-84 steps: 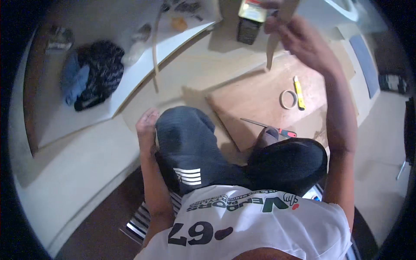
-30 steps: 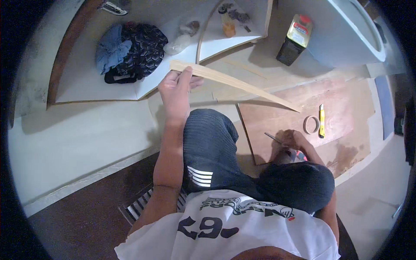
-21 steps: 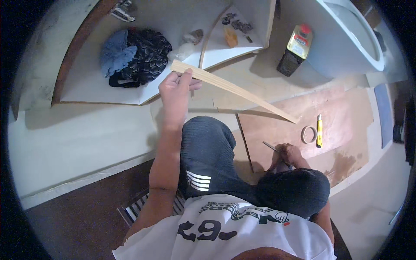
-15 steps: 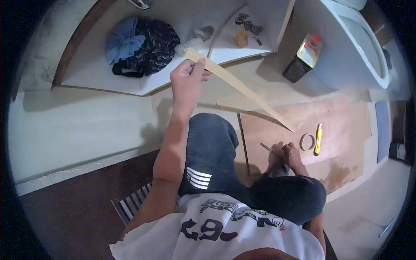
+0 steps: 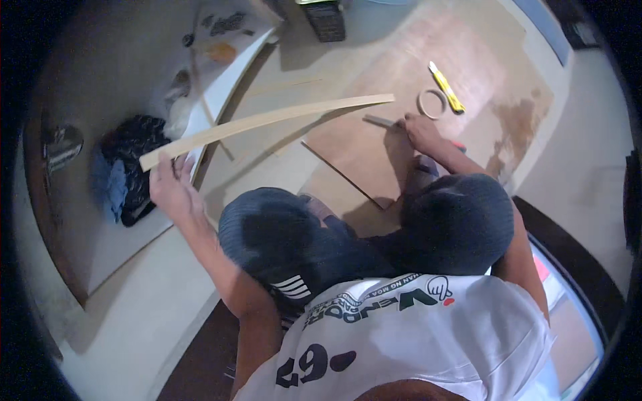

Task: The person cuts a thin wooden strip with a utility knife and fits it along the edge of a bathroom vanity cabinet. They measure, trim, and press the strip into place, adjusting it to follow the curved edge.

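My left hand (image 5: 175, 190) is closed on one end of a long, thin pale wooden strip (image 5: 267, 121). The strip reaches to the right in a slight bow, and its far end hangs over a plywood board (image 5: 354, 157). My right hand (image 5: 422, 135), near my right knee, is closed round a tool with a flat grey metal blade (image 5: 380, 121). The blade points left and lies apart from the strip; the tool's exact kind is unclear. Just beyond that hand are a tan ring like a tape roll (image 5: 432, 105) and a yellow utility knife (image 5: 447, 88).
At the left, a white-bottomed curved shelf unit (image 5: 134, 257) holds a black bag (image 5: 138, 150), a blue cloth (image 5: 110, 187) and an orange-yellow jar (image 5: 221, 52). A dark rectangular can (image 5: 324, 20) stands at the far edge. Thin wood slivers (image 5: 284, 87) lie on the floor.
The whole view has turned, so the shelf unit now sits further left. The strip lies more level across the view. Both hands keep their hold.
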Motion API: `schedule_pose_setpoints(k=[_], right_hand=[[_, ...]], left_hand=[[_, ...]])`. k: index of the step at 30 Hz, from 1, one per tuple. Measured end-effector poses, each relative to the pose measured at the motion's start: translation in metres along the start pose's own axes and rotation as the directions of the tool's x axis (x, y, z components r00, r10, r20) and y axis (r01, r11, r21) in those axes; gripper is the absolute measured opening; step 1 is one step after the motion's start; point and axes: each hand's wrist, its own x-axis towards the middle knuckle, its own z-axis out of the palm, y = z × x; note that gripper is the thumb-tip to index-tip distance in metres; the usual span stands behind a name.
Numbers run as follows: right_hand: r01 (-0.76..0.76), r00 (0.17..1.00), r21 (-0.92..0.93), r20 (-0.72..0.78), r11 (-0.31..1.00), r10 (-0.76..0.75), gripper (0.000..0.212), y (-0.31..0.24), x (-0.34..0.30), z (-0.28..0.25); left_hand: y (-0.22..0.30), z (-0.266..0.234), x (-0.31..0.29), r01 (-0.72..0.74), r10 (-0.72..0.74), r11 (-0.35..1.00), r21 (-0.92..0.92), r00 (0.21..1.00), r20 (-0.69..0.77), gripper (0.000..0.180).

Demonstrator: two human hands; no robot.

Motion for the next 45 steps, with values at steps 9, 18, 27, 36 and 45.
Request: schedule_pose_setpoints(k=[9, 18, 27, 36, 45], right_hand=[[-0.574, 0.813, 0.764, 0.49, 0.294, 0.314, 0.023, -0.037, 0.022, 0.018], [-0.558, 0.821, 0.752, 0.438, 0.351, 0.366, 0.018, -0.016, 0.006, 0.049], [0.371, 0.904, 0.399, 0.052, 0.838, -0.425, 0.038, -0.08, -0.037, 0.015], [0.525, 0.834, 0.085, 0.148, 0.847, -0.531, 0.033, -0.112, -0.061, 0.103], [0.355, 0.889, -0.131, 0.355, 0.926, -0.291, 0.027, -0.132, -0.077, 0.072]], left_hand=[[0.001, 0.008, -0.003, -0.031, 0.033, 0.998, 0.05, 0.999, -0.035, 0.022], [-0.005, -0.008, 0.003, 0.008, 0.002, 0.976, 0.217, 0.999, -0.047, 0.023], [-0.002, -0.015, 0.0, 0.001, 0.015, 0.972, 0.235, 0.998, -0.066, 0.023], [0.002, -0.017, -0.007, -0.086, 0.106, 0.981, 0.173, 0.989, -0.105, 0.029], [-0.004, -0.061, -0.007, -0.26, 0.272, 0.962, 0.082, 0.935, -0.227, 0.039]])
